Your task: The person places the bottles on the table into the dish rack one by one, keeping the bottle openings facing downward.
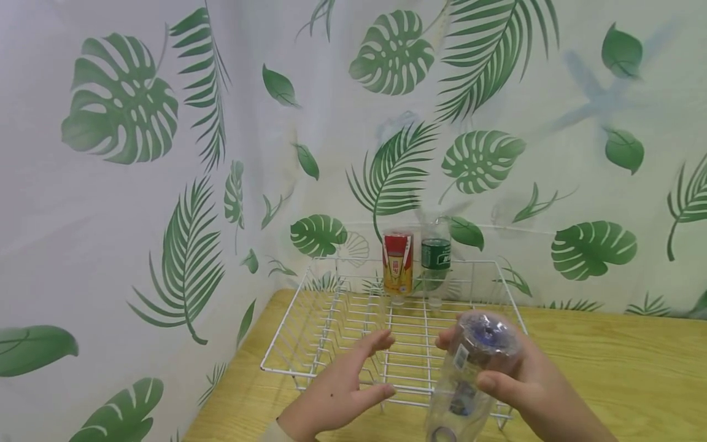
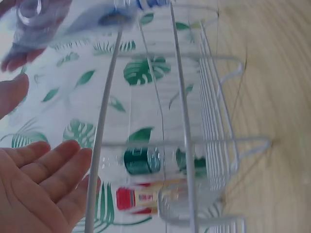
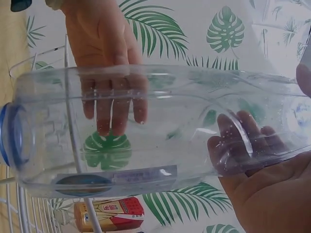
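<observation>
My right hand (image 1: 533, 380) grips a large clear plastic bottle (image 1: 464, 393) near its base, which is tipped upward. The bottle slants down toward me, in front of the right part of a white wire rack (image 1: 293, 371). In the right wrist view, a blue ring (image 3: 6, 135) circles the bottle's neck end, and a label strip (image 3: 141, 175) lies along its side. My left hand (image 1: 345, 387) hovers at the rack's front edge, fingers spread and holding nothing. Through the clear plastic, the right wrist view shows the left hand's fingers (image 3: 112, 104) behind the bottle.
At the rack's back stand a red and gold container (image 1: 397, 264) and a clear bottle with a green label (image 1: 436, 255). The rack sits on a wood-grain table (image 1: 607, 368). Leaf-printed sheeting (image 1: 342, 135) hangs behind and to the left.
</observation>
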Demonstrator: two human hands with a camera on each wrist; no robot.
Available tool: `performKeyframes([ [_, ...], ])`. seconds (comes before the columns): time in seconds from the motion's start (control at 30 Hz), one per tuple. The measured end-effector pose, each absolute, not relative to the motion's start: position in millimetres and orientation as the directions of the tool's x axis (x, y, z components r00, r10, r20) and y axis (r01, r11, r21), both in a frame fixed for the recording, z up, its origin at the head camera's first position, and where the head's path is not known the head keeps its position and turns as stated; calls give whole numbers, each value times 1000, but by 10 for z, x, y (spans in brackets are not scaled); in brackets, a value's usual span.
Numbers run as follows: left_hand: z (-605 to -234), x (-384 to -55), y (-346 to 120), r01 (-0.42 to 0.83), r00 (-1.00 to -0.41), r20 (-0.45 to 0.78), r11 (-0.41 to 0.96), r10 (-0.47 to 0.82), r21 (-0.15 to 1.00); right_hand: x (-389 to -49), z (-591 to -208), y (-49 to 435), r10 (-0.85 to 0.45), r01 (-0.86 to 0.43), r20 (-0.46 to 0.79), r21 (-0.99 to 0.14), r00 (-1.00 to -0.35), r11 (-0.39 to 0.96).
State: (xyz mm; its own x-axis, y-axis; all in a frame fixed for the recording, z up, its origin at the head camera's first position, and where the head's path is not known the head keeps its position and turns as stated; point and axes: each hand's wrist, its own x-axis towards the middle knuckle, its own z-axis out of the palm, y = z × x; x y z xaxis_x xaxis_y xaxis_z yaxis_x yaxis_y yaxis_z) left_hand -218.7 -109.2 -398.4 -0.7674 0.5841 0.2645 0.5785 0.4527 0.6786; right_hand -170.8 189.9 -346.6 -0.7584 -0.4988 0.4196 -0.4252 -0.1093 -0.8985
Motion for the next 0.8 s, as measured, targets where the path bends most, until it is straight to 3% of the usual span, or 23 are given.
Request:
performKeyframes([
  [0.4, -3948, -2505, -1603, 458, -887, 321, 727, 332, 512, -1710, -3457, 1936, -500, -423, 414, -900, -760, -102],
  [0.8, -4078, -2746, -2055, 249, -968, 171, 748, 182, 615, -1717, -3475, 1942, -508, -414, 421, -900, -751, -133],
])
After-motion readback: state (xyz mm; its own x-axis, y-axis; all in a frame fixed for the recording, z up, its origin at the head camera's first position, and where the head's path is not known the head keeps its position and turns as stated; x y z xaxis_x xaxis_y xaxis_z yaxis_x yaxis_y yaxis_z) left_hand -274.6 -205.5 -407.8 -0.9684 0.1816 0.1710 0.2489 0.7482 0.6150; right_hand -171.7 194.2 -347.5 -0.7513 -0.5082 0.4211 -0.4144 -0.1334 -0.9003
